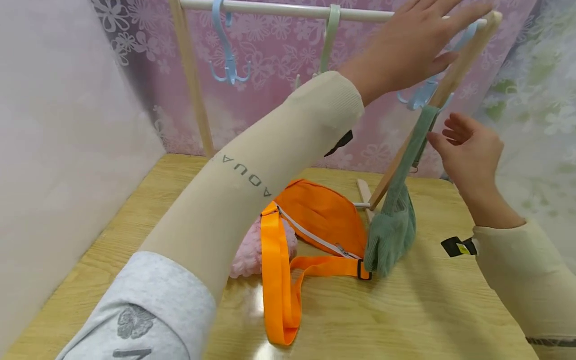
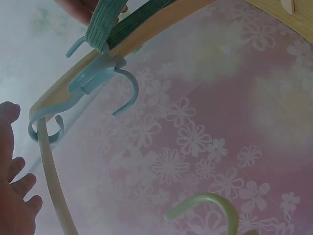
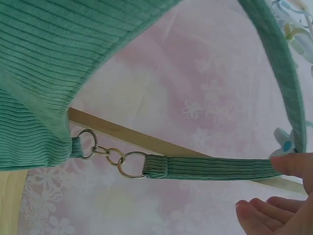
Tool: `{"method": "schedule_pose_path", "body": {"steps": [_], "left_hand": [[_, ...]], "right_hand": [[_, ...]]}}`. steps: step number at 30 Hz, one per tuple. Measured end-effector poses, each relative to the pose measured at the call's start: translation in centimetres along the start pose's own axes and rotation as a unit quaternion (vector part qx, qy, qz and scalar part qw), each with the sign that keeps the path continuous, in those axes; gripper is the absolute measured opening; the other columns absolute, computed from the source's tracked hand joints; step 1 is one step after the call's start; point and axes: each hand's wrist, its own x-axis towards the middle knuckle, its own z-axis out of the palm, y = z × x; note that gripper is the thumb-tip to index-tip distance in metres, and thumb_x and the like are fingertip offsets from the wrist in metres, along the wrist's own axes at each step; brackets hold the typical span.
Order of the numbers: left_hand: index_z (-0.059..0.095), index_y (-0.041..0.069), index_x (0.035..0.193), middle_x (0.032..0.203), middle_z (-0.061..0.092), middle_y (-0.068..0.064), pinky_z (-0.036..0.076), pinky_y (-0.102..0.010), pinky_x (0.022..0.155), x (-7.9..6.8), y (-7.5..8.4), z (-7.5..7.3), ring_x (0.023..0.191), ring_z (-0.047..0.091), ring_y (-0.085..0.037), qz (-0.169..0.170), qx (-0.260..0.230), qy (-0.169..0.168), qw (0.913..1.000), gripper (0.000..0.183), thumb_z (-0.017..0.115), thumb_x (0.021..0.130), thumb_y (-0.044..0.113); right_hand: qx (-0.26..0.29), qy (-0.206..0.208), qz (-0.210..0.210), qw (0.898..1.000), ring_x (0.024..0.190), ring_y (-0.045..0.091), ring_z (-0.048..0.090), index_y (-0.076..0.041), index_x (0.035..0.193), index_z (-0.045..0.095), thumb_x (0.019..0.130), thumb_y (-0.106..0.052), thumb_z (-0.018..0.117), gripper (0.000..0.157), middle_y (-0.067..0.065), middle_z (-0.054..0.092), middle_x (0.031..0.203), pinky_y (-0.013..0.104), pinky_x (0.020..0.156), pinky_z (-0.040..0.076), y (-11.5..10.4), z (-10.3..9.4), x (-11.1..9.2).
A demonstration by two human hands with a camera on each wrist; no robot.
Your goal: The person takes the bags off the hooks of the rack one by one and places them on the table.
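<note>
A green corduroy bag point(image 1: 390, 240) hangs by its strap point(image 3: 220, 168) from a prong of the blue hook point(image 2: 95, 74) at the right end of the rack's rail point(image 1: 288, 9). Metal rings join strap and bag in the right wrist view. My right hand point(image 1: 474, 157) is beside the strap's top, thumb right at it and the other fingers apart, loosely bent. Up at the rail's right end is my left hand point(image 1: 407, 47), its fingers extended over the hook's upper part in the head view. Nothing shows in its grasp in the left wrist view.
An orange waist bag point(image 1: 321, 212) with a long strap lies on the wooden table point(image 1: 382, 320), against a fluffy pink item point(image 1: 247, 252) partly hidden by my left sleeve. Another blue hook point(image 1: 230, 67) and a pale green hook point(image 1: 330, 40) hang along the rail.
</note>
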Motion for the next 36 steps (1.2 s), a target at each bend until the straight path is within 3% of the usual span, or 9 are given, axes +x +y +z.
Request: {"method": "schedule_pose_path", "body": {"steps": [4, 11, 14, 16, 18, 22, 24, 27, 36], "left_hand": [[0.014, 0.024, 0.147, 0.152, 0.01, -0.001, -0.004, -0.035, 0.111, 1.0, 0.4, 0.1, 0.139, 0.005, -0.02, 0.0, 0.008, -0.012, 0.9999, 0.057, 0.027, 0.096, 0.046], [0.013, 0.017, 0.147, 0.152, 0.011, -0.002, 0.0, -0.032, 0.111, 1.9, 0.5, 0.5, 0.139, 0.008, -0.019, -0.019, 0.016, -0.03, 0.9993, 0.061, 0.028, 0.096, 0.047], [0.011, 0.015, 0.147, 0.151, 0.014, 0.002, 0.007, -0.029, 0.111, 2.1, 0.8, 0.7, 0.138, 0.012, -0.014, -0.029, 0.007, -0.062, 0.9976, 0.063, 0.028, 0.096, 0.048], [0.013, 0.016, 0.147, 0.149, 0.022, 0.006, 0.016, -0.025, 0.109, 2.3, 1.0, 0.8, 0.135, 0.021, -0.009, -0.039, -0.005, -0.074, 0.9965, 0.062, 0.028, 0.095, 0.048], [0.018, 0.019, 0.146, 0.145, 0.03, 0.011, 0.024, -0.021, 0.105, 2.6, 1.3, 0.8, 0.131, 0.029, -0.005, -0.055, -0.03, -0.079, 0.9949, 0.059, 0.03, 0.095, 0.047], [0.035, 0.026, 0.139, 0.133, 0.045, 0.017, 0.033, -0.015, 0.097, 3.0, 1.4, 0.8, 0.119, 0.044, 0.0, -0.093, -0.091, -0.064, 0.9894, 0.047, 0.037, 0.094, 0.042], [0.041, 0.027, 0.134, 0.13, 0.048, 0.016, 0.033, -0.013, 0.095, 3.0, 1.3, 0.8, 0.116, 0.047, 0.0, -0.111, -0.118, -0.054, 0.9854, 0.043, 0.04, 0.094, 0.041], [0.043, 0.027, 0.133, 0.133, 0.045, 0.013, 0.031, -0.012, 0.097, 3.1, 1.1, 0.7, 0.117, 0.044, 0.0, -0.126, -0.116, -0.034, 0.9846, 0.043, 0.042, 0.093, 0.042], [0.039, 0.026, 0.133, 0.128, 0.048, 0.015, 0.027, -0.014, 0.099, 2.7, 1.7, 1.0, 0.119, 0.042, 0.0, -0.133, -0.088, -0.043, 0.9863, 0.045, 0.033, 0.094, 0.047]], "right_hand": [[-0.014, -0.014, 0.023, 1.0, 0.108, 0.008, 0.056, -0.019, 0.132, 0.049, 0.083, -0.033, 0.064, 0.053, 0.003, 0.052, 0.129, 0.018, 0.087, 0.045, 0.2, 0.2, 0.6], [-0.054, -0.027, 0.026, 0.998, 0.109, 0.012, 0.057, -0.014, 0.132, 0.049, 0.085, -0.035, 0.058, 0.052, 0.01, 0.054, 0.127, 0.017, 0.082, 0.047, 0.4, 0.9, 1.0], [-0.062, -0.027, 0.02, 0.998, 0.098, 0.001, 0.059, -0.012, 0.129, 0.052, 0.085, -0.036, 0.056, 0.05, 0.011, 0.058, 0.12, 0.01, 0.073, 0.045, 0.6, 1.2, 1.2], [-0.074, -0.019, 0.003, 0.997, 0.084, -0.009, 0.058, -0.011, 0.124, 0.057, 0.084, -0.036, 0.056, 0.047, 0.005, 0.064, 0.11, 0.008, 0.065, 0.042, 0.7, 1.5, 1.2], [-0.072, -0.011, -0.013, 0.997, 0.07, -0.016, 0.051, -0.01, 0.117, 0.063, 0.083, -0.037, 0.058, 0.044, -0.012, 0.068, 0.092, 0.009, 0.057, 0.037, 0.8, 1.7, 1.3], [-0.063, -0.012, -0.037, 0.997, 0.061, -0.017, 0.045, -0.008, 0.109, 0.067, 0.081, -0.041, 0.062, 0.043, -0.035, 0.05, 0.065, 0.014, 0.058, 0.037, 1.0, 1.9, 1.5], [-0.071, -0.011, -0.038, 0.997, 0.062, -0.017, 0.045, -0.009, 0.108, 0.068, 0.081, -0.042, 0.061, 0.043, -0.033, 0.053, 0.066, 0.017, 0.067, 0.042, 1.0, 1.9, 1.5], [-0.086, -0.008, -0.036, 0.996, 0.063, -0.019, 0.043, -0.01, 0.109, 0.068, 0.084, -0.041, 0.057, 0.041, -0.025, 0.06, 0.072, 0.019, 0.077, 0.043, 1.0, 2.0, 1.7], [-0.052, 0.005, -0.014, 0.999, 0.054, -0.017, 0.048, -0.008, 0.106, 0.069, 0.087, -0.037, 0.052, 0.039, -0.037, 0.047, 0.059, 0.007, 0.059, 0.038, 1.7, 2.6, 1.8]]}}
